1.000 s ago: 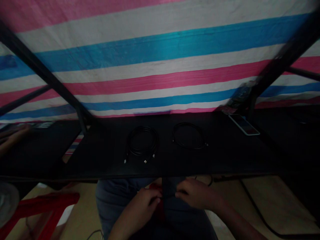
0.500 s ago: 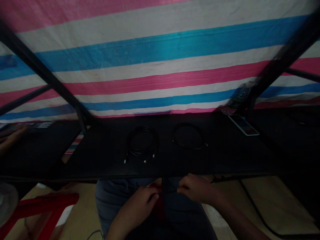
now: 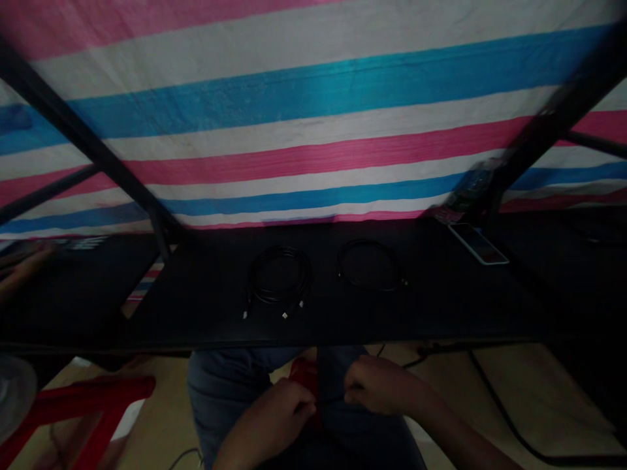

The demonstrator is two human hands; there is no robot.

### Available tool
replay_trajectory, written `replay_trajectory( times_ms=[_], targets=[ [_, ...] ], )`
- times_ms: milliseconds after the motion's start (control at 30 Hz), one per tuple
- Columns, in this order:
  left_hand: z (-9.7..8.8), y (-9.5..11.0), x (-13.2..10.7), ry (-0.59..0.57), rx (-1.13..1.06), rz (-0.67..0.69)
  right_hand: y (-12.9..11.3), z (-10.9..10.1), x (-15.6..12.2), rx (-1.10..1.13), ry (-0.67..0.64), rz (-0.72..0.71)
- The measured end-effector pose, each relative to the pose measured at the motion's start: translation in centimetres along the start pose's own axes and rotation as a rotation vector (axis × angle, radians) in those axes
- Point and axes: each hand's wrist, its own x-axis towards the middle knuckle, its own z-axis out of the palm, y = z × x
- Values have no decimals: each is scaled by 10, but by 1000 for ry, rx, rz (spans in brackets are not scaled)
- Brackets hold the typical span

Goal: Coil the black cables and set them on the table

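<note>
Left hand [image 3: 281, 411]: low over the lap, in front of the counter [image 3: 215, 326], thumb pressed to the curled fingers in a pinch.
Right hand [image 3: 375, 385]: level with the other and a short gap away from it, fingers likewise curled and pinched.
Thin dark cable [image 3: 331, 400]: spans the gap between the two hands, both clamped on it, below the counter's front edge and above the jeans [image 3: 220, 391]; its ends are too dim to make out.
Larger coil [image 3: 279, 300]: black cable lying in several loops left of the counter's middle, three pale metal connectors pointing toward the front edge.
Smaller coil [image 3: 369, 287]: a slimmer black loop just right of the larger one, apart from it, small tips at its two sides.
Phone [image 3: 479, 244]: lies flat at the right rear, pale-rimmed, its dark screen up.
Clear plastic bottle [image 3: 473, 189]: beside the phone, against the dark post [image 3: 553, 124], blurred.
Striped sheet [image 3: 313, 98]: pink, white and blue, hanging behind the counter.
Left edge: a co-worker's hand [image 3: 29, 266] over the neighbouring surface; below, a red stool [image 3: 98, 395].
</note>
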Motion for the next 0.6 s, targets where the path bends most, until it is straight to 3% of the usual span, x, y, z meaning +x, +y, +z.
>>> replay_trajectory(
  times_ms=[133, 267, 433, 600],
  targets=[
    [-13, -9, -4, 73, 21, -31, 10, -14, -3, -21, 28, 27],
    [-17, -5, -6, 72, 27, -35, 3, -9, -4, 35, 69, -60],
    [0, 4, -8, -131, 33, 16, -5, 5, 0, 188, -142, -176],
    [11, 4, -10, -182, 8, 4, 2, 5, 0, 236, -266, -156]
  ],
)
